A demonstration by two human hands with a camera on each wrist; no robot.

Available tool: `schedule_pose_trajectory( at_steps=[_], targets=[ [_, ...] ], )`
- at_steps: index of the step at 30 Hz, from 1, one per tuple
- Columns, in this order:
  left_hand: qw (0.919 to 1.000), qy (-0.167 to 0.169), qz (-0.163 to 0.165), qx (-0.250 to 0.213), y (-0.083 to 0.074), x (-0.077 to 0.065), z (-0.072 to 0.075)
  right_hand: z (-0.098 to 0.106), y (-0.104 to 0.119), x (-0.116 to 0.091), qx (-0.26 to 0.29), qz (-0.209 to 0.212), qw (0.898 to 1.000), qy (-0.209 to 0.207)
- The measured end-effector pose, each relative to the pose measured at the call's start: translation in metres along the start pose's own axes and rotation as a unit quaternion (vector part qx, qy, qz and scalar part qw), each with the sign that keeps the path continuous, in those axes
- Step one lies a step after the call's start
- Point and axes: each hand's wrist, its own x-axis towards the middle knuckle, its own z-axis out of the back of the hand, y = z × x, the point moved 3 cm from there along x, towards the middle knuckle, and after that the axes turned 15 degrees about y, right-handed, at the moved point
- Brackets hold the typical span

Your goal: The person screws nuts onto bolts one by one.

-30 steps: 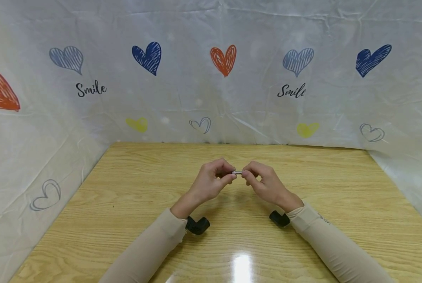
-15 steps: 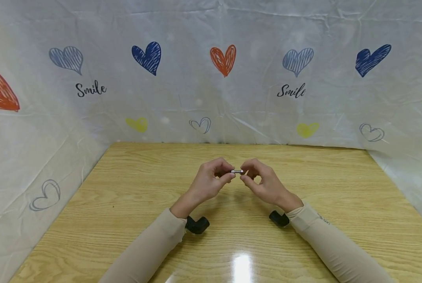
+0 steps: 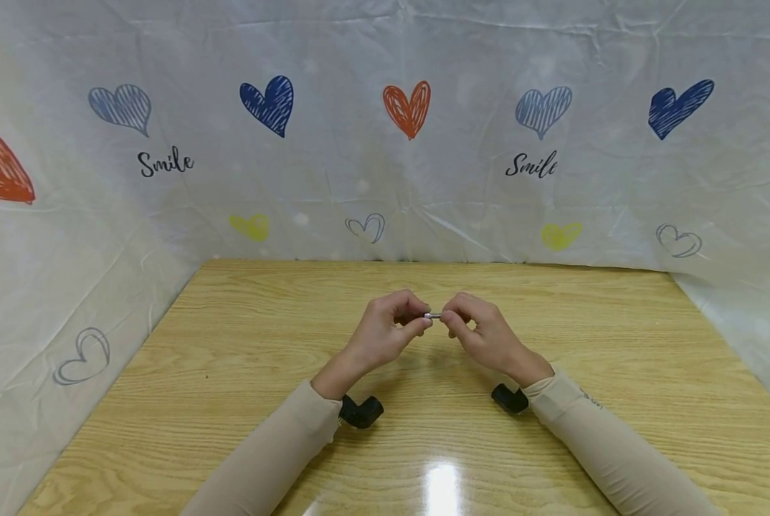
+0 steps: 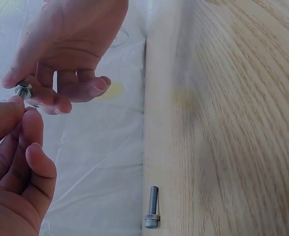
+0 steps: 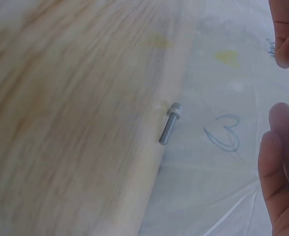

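Between my two hands is a small silver bolt (image 3: pixel 434 315), held level above the table. My left hand (image 3: pixel 388 322) pinches its left end between thumb and fingers. On its right end, the thumb and forefinger of my right hand (image 3: pixel 482 333) grip, hiding the tip. The left wrist view shows a hexagonal piece (image 4: pixel 24 89) with thread beside it, close at the right hand's thumb and fingers. In the right wrist view both hands appear at the right side, the right hand (image 5: pixel 282 177) below, and the held bolt is outside that picture.
Another bolt (image 4: pixel 153 206), with a nut near its head, shows by the wood's edge in the wrist views. A wood-grain table (image 3: pixel 262 344) lies below the hands. Sheeting with printed hearts (image 3: pixel 385 193) stands behind and at the sides. Black cylindrical pieces (image 3: pixel 361 412) sit at both wrists.
Half a second ago the right thumb and forefinger were parted around the bolt's right end, leaving its wider head visible. They have since come together on it. The left hand has stayed nearly still.
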Motion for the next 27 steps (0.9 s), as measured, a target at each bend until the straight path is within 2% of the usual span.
schedule_pose_trajectory(
  at_steps=[10,27],
  targets=[
    [0.9999,-0.005,0.006,0.008,0.0068,0.0002,0.0012,0.0002,0.0019,-0.0021,0.019,-0.025,1.0,-0.001],
    [0.9999,-0.007,0.006,0.007,0.0063,0.0004,0.0016,-0.0014,0.002,0.0011,0.009,0.008,1.0,0.004]
  ],
)
